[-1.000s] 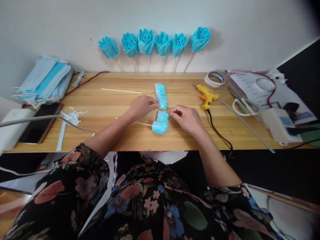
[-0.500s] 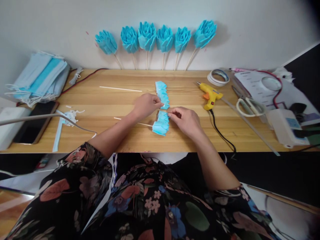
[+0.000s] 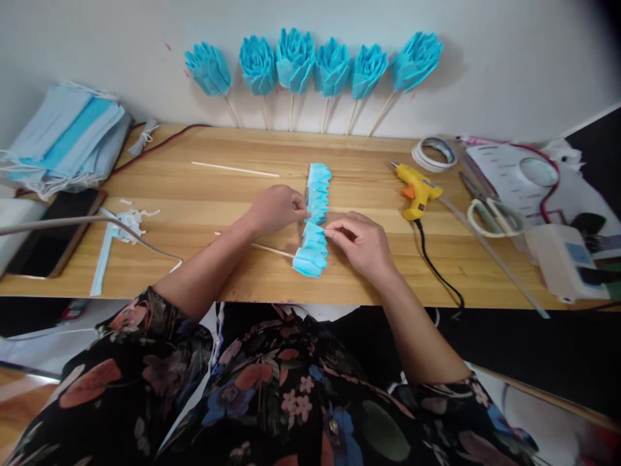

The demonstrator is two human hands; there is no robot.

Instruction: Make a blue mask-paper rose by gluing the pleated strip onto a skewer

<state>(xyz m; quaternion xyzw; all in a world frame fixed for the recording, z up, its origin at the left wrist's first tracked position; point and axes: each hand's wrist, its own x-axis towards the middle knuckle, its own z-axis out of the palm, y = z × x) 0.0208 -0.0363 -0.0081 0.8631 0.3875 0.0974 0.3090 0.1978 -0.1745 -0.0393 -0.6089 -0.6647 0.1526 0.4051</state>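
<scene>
A pleated light-blue fabric strip (image 3: 317, 191) with pointed folds lies upright across the middle of the table. Below it sits a shorter pleated blue piece (image 3: 311, 249), with a thin wooden stick (image 3: 274, 250) running out from its left side. The two pieces meet end to end. My left hand (image 3: 277, 210) is closed, its fingertips pinching the left edge of the upper strip close to the join. From the other side, my right hand (image 3: 359, 244) pinches the right edge of the lower piece with thumb and forefinger.
Several blue fabric flowers (image 3: 295, 61) on sticks lean against the wall. To the right lie a yellow glue gun (image 3: 418, 191), tape rolls (image 3: 434, 154) and scissors (image 3: 492, 213). Face masks (image 3: 68, 136), a phone (image 3: 55, 233) and white scraps (image 3: 129, 223) are left. Another stick (image 3: 235, 169) lies behind.
The gap between the upper strip and the lower piece has closed. My left hand has moved slightly down along the strip. The whole view has shifted a little.
</scene>
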